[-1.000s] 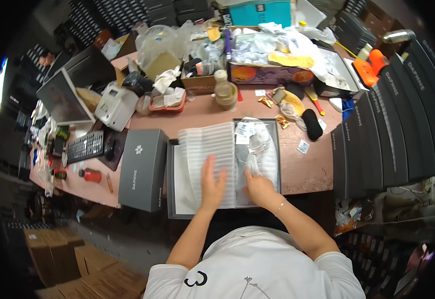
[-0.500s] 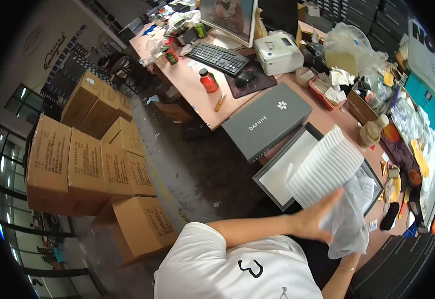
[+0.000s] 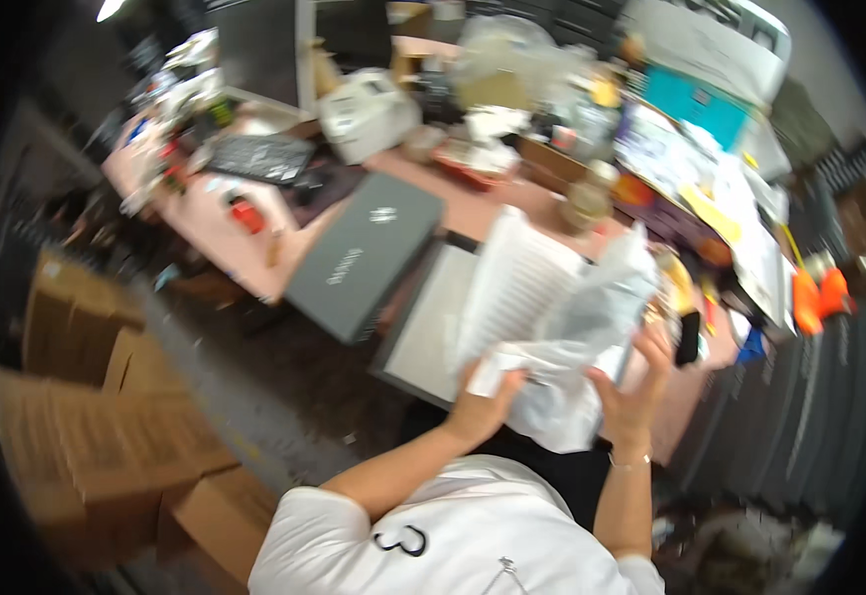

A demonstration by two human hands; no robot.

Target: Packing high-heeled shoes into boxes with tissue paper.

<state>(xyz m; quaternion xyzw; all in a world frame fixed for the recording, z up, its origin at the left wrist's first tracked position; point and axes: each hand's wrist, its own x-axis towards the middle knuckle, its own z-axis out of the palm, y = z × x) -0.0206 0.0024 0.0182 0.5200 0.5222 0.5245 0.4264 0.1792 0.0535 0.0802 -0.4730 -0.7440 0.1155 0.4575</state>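
My left hand (image 3: pixel 483 409) pinches the near left edge of a crumpled white tissue paper wrapping (image 3: pixel 564 382). Just right of that wrapping is my right hand (image 3: pixel 639 389), its thumb and fingers spread apart, blurred by motion. What lies inside the paper is hidden. Beneath and beyond it stands a grey open box (image 3: pixel 423 322) with a pale lining, at the table's near edge. A white ribbed packing sheet (image 3: pixel 517 283) rises out of this box. Left of it rests a grey box lid or closed shoe box (image 3: pixel 373 248).
On the pink table (image 3: pixel 200 223) are a keyboard (image 3: pixel 259 157), a red bottle (image 3: pixel 246 213), a white printer (image 3: pixel 366 114) and a glass jar (image 3: pixel 589 198). Clutter covers its right side, with an orange-handled tool (image 3: pixel 818 293). Cardboard cartons (image 3: pixel 125 436) stand at left; dark boxes (image 3: pixel 770 416) at right.
My view has swung right. My left hand, spread beside the paper before, now grips its edge. My right hand, hidden under the paper before, now shows beside it with fingers apart.
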